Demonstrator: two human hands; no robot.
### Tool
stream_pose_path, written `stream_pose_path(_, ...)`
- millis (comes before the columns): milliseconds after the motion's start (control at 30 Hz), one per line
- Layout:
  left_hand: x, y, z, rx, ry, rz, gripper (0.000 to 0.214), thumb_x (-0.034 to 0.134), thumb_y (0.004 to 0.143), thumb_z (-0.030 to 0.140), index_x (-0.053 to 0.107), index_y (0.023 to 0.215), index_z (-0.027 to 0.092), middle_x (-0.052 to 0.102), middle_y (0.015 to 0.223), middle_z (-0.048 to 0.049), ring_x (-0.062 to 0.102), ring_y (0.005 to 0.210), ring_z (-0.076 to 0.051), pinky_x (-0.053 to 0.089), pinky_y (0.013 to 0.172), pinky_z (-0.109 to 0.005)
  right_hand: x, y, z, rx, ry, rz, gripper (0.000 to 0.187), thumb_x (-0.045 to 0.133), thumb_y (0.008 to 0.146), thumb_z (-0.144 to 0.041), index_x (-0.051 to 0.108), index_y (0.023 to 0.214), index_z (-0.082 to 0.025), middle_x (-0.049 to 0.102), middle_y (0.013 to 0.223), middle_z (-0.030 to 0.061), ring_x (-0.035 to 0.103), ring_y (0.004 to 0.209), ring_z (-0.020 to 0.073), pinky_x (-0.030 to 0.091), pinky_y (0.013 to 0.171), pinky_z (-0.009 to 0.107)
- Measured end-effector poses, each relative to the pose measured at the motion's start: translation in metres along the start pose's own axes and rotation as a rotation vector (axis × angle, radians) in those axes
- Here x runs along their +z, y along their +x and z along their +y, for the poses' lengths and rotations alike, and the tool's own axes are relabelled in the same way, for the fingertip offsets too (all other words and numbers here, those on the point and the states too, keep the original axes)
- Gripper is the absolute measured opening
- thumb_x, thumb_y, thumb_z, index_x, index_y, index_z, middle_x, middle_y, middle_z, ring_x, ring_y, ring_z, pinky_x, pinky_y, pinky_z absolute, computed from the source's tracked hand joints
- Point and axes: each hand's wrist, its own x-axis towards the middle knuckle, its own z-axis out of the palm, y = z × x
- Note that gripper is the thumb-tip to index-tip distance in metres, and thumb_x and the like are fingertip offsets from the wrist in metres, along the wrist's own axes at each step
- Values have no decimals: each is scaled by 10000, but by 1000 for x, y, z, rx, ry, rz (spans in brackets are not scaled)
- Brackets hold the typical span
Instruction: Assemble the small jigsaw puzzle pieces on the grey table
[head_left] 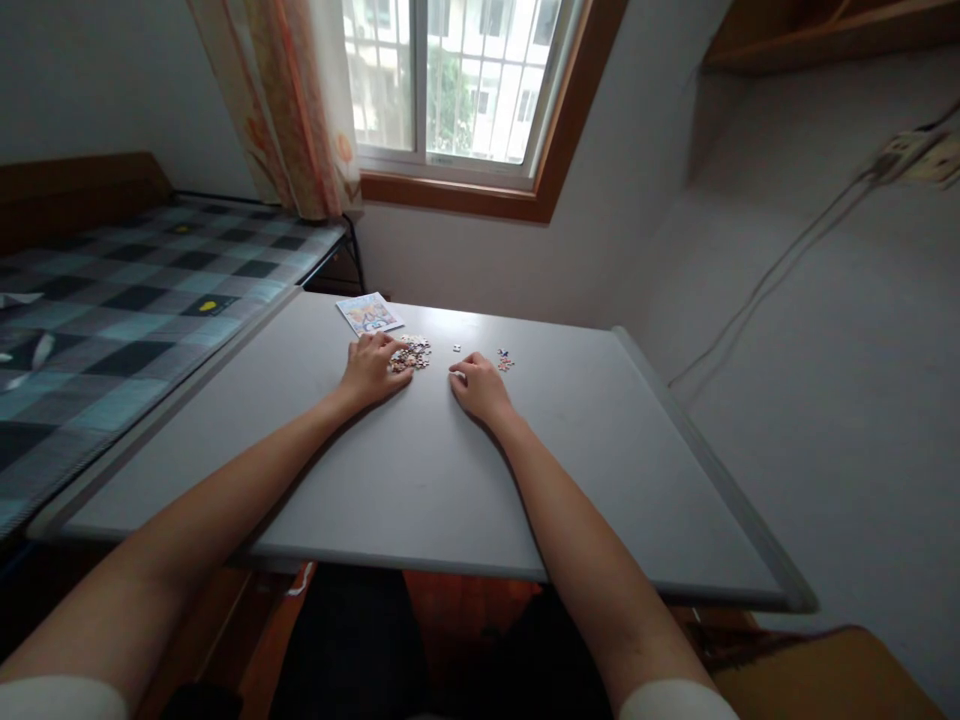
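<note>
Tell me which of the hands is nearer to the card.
Left. The left hand is by the near edge of the card; the right hand is farther off, to its right and nearer the person.

Wide lane between the arms, crowding at the far middle
The worktop is bare between the left forearm and right forearm, from its near edge up to the hands, and bare again from the right forearm across to its right edge. The pile fills the spot just right of the left hand, with the card close beyond that hand. A narrow gap parts the pile from the right hand; a loose piece lies beyond its fingers, and a small cluster sits just beyond to its right. The bed flanks the left side, the wall the right.
</note>
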Motion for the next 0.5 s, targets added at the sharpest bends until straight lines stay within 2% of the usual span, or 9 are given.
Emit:
stream_pose_path(133, 6, -2, -2, 77, -19, -43, 347, 626, 832, 419, 681, 1142, 271, 598, 1151, -90, 460, 1135, -311, 340, 941, -460, 9, 1, 1, -90, 69, -10, 292, 531, 916, -304, 723, 1116, -211, 634, 1073, 94, 549, 1003, 216, 429, 954, 360)
stream_pose_path(300, 10, -2, -4, 123, -18, -60, 343, 587, 872, 413, 676, 1182, 300, 593, 1209, -89, 435, 1161, -321, 330, 945, -486, 9, 1, -1, -98, 88, -34, 291, 552, 912, -300, 712, 1142, -224, 641, 1115, 94, 542, 1034, 216, 412, 972, 376)
stream_pose_path(500, 9, -3, -4, 160, -46, -8, 201, 616, 860, 382, 747, 973, 278, 615, 1167, -96, 426, 1148, -335, 324, 942, -518, 7, 1, -3, -74, 88, -50, 285, 547, 912, -291, 716, 1130, -218, 639, 1129, 85, 537, 1052, 212, 405, 973, 358)
